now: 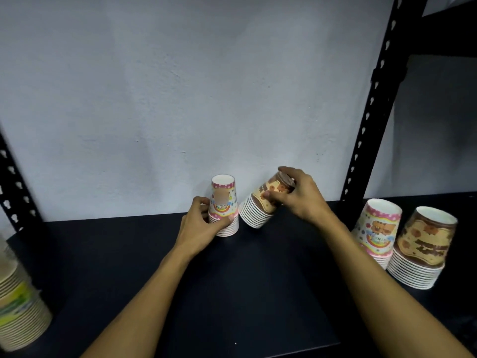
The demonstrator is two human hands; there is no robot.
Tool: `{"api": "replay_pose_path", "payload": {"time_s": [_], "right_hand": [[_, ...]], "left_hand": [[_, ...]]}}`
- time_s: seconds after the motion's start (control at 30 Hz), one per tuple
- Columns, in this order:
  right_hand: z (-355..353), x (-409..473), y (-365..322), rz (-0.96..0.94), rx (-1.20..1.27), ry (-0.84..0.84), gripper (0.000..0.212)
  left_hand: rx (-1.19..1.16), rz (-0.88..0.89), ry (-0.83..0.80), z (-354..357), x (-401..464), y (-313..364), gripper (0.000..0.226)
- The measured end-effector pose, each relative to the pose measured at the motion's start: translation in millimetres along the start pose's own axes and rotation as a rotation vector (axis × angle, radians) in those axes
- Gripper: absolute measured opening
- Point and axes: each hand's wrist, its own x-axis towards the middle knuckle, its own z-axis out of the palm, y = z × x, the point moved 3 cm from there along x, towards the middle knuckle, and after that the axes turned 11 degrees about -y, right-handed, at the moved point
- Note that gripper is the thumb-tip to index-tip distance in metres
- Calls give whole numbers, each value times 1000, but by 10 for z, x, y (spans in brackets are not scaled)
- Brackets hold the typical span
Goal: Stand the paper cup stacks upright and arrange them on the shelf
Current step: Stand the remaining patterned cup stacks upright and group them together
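Observation:
A pink-patterned cup stack (224, 202) stands rim-down at the back of the black shelf (232, 280), near the wall. My left hand (204, 226) grips its lower rims from the left. Just to its right, a brown-and-cream cup stack (260, 208) is tilted, its base end leaning up to the right and its rims low on the left, near or on the shelf. My right hand (299, 197) holds that stack around its upper end.
Two more stacks stand rim-down at the right: a pink one (376, 228) and a brown one (423, 246). A green-and-white stack (18, 306) sits at the left edge. Black slotted uprights (371, 99) frame the shelf, and a pale wall is behind.

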Motion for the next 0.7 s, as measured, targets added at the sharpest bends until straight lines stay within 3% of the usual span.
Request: {"api": "replay_pose_path", "payload": {"time_s": [0.13, 0.23, 0.43, 0.6, 0.7], "right_hand": [[55, 176, -223, -92, -218, -223, 79], [195, 199, -189, -119, -225, -309, 80], [354, -24, 78, -86, 115, -152, 96], [575, -241, 341, -32, 151, -114, 96], [608, -221, 446, 24, 198, -99, 90]], "left_hand": [[-19, 0, -24, -9, 22, 0, 62], [-31, 17, -40, 2, 18, 5, 65], [-129, 77, -8, -19, 16, 38, 93], [-85, 81, -50, 10, 27, 51, 74], [-60, 62, -39, 16, 54, 6, 73]]}}
